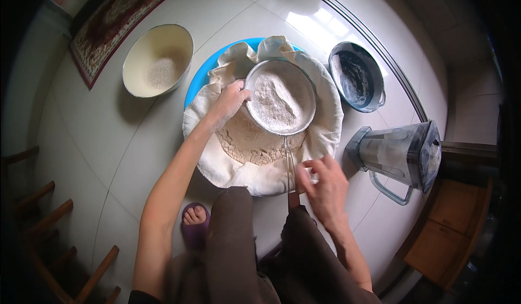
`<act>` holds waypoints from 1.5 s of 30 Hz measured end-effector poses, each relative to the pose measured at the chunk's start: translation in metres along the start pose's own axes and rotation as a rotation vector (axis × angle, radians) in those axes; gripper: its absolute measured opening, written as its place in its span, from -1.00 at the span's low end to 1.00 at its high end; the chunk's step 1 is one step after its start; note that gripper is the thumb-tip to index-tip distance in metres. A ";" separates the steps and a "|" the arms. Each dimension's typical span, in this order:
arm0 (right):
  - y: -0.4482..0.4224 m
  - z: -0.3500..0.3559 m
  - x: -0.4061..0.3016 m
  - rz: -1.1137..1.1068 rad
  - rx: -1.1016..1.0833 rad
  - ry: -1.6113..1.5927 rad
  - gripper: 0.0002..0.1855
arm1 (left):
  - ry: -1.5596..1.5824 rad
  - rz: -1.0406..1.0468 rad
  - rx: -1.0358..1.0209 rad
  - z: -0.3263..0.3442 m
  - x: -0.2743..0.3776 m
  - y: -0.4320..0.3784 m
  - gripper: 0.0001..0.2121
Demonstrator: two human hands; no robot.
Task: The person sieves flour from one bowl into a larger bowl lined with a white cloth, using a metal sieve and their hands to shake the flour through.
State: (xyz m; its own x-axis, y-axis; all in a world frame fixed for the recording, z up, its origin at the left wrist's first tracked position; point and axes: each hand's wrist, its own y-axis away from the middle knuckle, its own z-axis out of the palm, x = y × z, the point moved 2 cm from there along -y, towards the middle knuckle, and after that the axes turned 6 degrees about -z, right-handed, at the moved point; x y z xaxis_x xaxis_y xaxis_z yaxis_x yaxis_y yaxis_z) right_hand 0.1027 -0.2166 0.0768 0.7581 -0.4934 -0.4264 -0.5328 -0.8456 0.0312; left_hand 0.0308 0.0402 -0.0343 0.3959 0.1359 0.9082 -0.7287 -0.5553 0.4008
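A round metal flour sieve (281,96) holds a heap of pale flour (273,96). My left hand (233,98) grips its rim on the left side. Below the sieve, more flour (256,147) lies on a white cloth (228,172) that lines and overhangs a blue basin (199,76). The sieve's wire handle (290,161) points towards me, its brown grip (293,200) beside my right knee. Just right of this handle is my right hand (325,190), blurred, its bent fingers apart and apparently holding nothing.
A cream bowl (183,47) with some grainy contents stands left on the tiled floor (163,149). A dark flour-dusted bowl (356,80) and a blender jug (386,153) are at right. A patterned rug (106,31), wooden legs (97,273) and a wooden cabinet (447,239) border the area.
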 end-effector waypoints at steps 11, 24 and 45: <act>0.006 0.006 0.008 0.127 -0.137 -0.272 -0.82 | 0.088 -0.015 -0.075 -0.004 0.003 0.002 -0.81; 0.031 -0.005 0.033 0.377 -0.102 -0.583 -0.48 | 0.426 -0.017 -0.151 0.005 0.026 0.028 -0.56; 0.051 0.014 0.024 0.250 0.007 -0.472 -0.46 | 0.946 -0.105 -0.162 0.009 0.015 0.023 -0.56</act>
State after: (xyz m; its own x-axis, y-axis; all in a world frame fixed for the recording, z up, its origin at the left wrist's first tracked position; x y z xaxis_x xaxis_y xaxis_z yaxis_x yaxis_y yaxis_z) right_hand 0.0881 -0.2683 0.0554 0.3568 -0.5335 -0.7669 -0.6795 -0.7115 0.1788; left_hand 0.0251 0.0216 -0.0128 -0.0987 0.8224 0.5603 -0.8114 -0.3924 0.4331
